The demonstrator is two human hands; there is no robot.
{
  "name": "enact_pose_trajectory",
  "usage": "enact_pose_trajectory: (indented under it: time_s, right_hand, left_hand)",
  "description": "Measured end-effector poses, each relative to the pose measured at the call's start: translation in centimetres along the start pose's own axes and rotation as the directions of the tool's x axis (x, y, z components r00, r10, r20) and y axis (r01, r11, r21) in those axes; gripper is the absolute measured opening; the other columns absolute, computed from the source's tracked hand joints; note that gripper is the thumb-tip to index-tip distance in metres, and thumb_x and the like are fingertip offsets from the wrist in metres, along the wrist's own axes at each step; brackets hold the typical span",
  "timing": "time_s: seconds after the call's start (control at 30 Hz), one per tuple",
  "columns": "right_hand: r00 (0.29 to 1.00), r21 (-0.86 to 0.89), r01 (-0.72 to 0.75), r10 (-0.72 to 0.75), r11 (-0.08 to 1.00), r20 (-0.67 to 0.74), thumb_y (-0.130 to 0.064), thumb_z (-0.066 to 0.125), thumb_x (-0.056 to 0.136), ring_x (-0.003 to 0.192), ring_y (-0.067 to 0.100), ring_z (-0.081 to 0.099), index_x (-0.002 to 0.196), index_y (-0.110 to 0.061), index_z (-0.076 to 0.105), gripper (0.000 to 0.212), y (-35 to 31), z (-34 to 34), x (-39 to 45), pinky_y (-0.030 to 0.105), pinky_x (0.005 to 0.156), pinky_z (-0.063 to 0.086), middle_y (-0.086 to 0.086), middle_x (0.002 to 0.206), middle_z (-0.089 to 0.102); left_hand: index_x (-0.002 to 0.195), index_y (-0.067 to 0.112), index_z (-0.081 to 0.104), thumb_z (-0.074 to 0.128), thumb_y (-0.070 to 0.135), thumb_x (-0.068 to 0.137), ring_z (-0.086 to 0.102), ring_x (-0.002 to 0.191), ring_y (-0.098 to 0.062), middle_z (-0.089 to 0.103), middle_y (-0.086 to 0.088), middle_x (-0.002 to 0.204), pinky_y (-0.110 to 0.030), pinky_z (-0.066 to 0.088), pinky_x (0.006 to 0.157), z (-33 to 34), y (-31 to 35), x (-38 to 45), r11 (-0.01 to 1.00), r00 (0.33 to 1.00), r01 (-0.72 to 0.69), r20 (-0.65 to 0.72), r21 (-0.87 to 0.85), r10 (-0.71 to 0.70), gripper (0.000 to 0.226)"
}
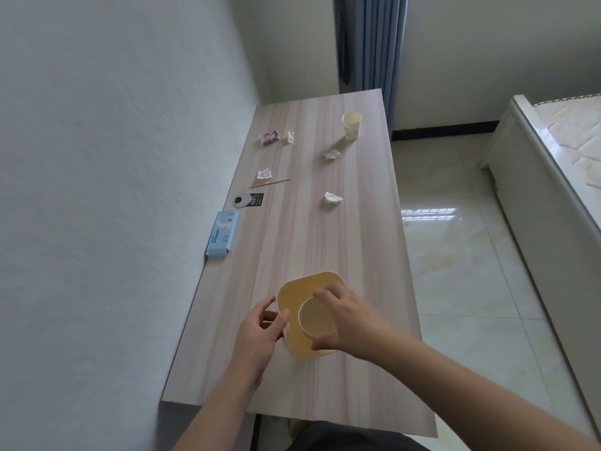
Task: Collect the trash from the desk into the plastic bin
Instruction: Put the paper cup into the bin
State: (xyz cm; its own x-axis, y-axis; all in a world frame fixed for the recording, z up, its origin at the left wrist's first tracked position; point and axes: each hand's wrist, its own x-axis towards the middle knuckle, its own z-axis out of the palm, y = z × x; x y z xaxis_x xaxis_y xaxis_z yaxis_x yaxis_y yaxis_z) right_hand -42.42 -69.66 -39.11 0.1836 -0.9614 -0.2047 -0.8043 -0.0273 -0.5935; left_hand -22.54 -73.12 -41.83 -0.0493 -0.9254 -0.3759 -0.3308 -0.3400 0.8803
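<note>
A yellow plastic bin (294,296) stands on the near part of the wooden desk (292,242). My right hand (348,320) grips a paper cup (317,317) at the bin's opening. My left hand (260,333) holds the bin's left rim. Farther along the desk lie crumpled tissues (332,199), (332,154), (264,173), (290,136), a thin wooden stick (270,183), a pink wrapper (270,137) and an upright paper cup (351,125).
A blue box (222,234) lies by the wall on the left, beyond it a round cable cover (241,200) and a black sticker (255,199). The wall runs along the desk's left edge. Tiled floor and a bed (553,164) are to the right.
</note>
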Motion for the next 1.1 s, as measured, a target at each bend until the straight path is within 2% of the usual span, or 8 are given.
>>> enact_pose_trajectory:
  time_s: [0.17,0.3,0.4,0.57,0.7,0.83,1.0,1.1]
  right_hand:
    - [0.999,-0.158,0.046,-0.047,0.986,-0.005,-0.036,0.069,0.079,0.1,0.023,0.053,0.127,-0.014,0.043,0.059,-1.3,1.2,0.7,0.029,0.074,0.045,0.004,0.119,0.047]
    - [0.996,-0.223,0.039,-0.02,0.974,0.087,-0.022,0.07,0.076,0.095,0.028,0.057,0.125,-0.009,0.043,0.058,-1.8,2.3,1.5,0.031,0.067,0.043,0.01,0.118,0.048]
    - [0.994,-0.214,0.025,-0.002,0.977,0.107,-0.031,0.069,0.08,0.096,0.03,0.061,0.13,-0.008,0.04,0.063,-2.0,3.1,2.0,0.035,0.072,0.049,0.013,0.124,0.049]
    - [0.986,-0.197,0.003,0.029,0.98,0.161,-0.044,0.067,0.083,0.104,0.028,0.061,0.139,-0.007,0.033,0.075,-2.4,4.3,2.4,0.035,0.082,0.051,0.013,0.131,0.05]
    - [0.97,-0.289,0.044,0.028,0.956,0.241,-0.044,0.061,0.087,0.113,0.028,0.057,0.142,-0.008,0.031,0.072,-3.3,5.0,3.1,0.036,0.092,0.05,0.012,0.135,0.05]
    - [0.932,-0.336,0.037,0.089,0.941,0.352,-0.043,0.051,0.093,0.121,0.032,0.051,0.143,-0.008,0.032,0.064,-4.8,5.9,3.8,0.044,0.103,0.043,0.014,0.14,0.046]
    - [0.922,-0.418,0.057,0.113,0.906,0.371,-0.039,0.045,0.097,0.13,0.036,0.041,0.146,-0.009,0.028,0.06,-7.0,7.1,4.1,0.048,0.108,0.035,0.015,0.146,0.038]
    - [0.916,-0.458,0.023,0.165,0.888,0.365,-0.037,0.044,0.097,0.129,0.037,0.043,0.147,-0.009,0.026,0.06,-8.1,8.0,4.4,0.049,0.107,0.037,0.018,0.147,0.036]
  left_hand:
    - [0.138,0.028,0.054,0.066,0.036,0.092,0.067,0.095,-0.023,0.066,-0.003,0.097,-0.044,0.059,0.088,0.0,0.1,-1.1,0.993,0.997,-0.074,0.025,0.093,0.072,0.048]
    - [0.136,0.029,0.055,0.067,0.036,0.092,0.065,0.093,-0.02,0.064,-0.002,0.095,-0.029,0.058,0.08,-0.2,0.0,-1.5,0.989,0.995,-0.104,0.025,0.107,0.102,0.046]
    - [0.135,0.032,0.056,0.066,0.04,0.091,0.065,0.094,-0.019,0.064,-0.002,0.096,-0.025,0.057,0.077,-0.5,-0.2,-1.8,0.984,0.991,-0.129,0.037,0.12,0.125,0.046]
    - [0.133,0.036,0.056,0.068,0.042,0.089,0.065,0.096,-0.02,0.065,-0.002,0.097,-0.035,0.06,0.085,-1.3,-0.9,-1.8,0.987,0.991,-0.128,0.036,0.092,0.125,0.045]
    - [0.122,0.046,0.055,0.07,0.042,0.088,0.065,0.096,-0.019,0.066,-0.001,0.096,-0.031,0.061,0.081,-2.2,-1.7,-1.7,0.992,0.992,-0.119,0.036,0.051,0.117,0.037]
    - [0.123,0.042,0.058,0.072,0.038,0.087,0.066,0.093,-0.02,0.065,-0.001,0.091,-0.035,0.061,0.083,-3.4,-2.3,-1.4,0.993,0.991,-0.116,0.07,-0.015,0.117,0.039]
    - [0.13,0.033,0.059,0.073,0.044,0.08,0.065,0.093,-0.024,0.063,-0.002,0.091,-0.038,0.059,0.086,-5.4,-2.3,-0.9,0.992,0.986,-0.115,0.12,-0.05,0.12,0.054]
    - [0.128,0.037,0.058,0.072,0.043,0.083,0.066,0.093,-0.022,0.064,-0.001,0.091,-0.037,0.06,0.084,-6.7,-2.9,-0.9,0.992,0.984,-0.123,0.127,-0.042,0.127,0.047]
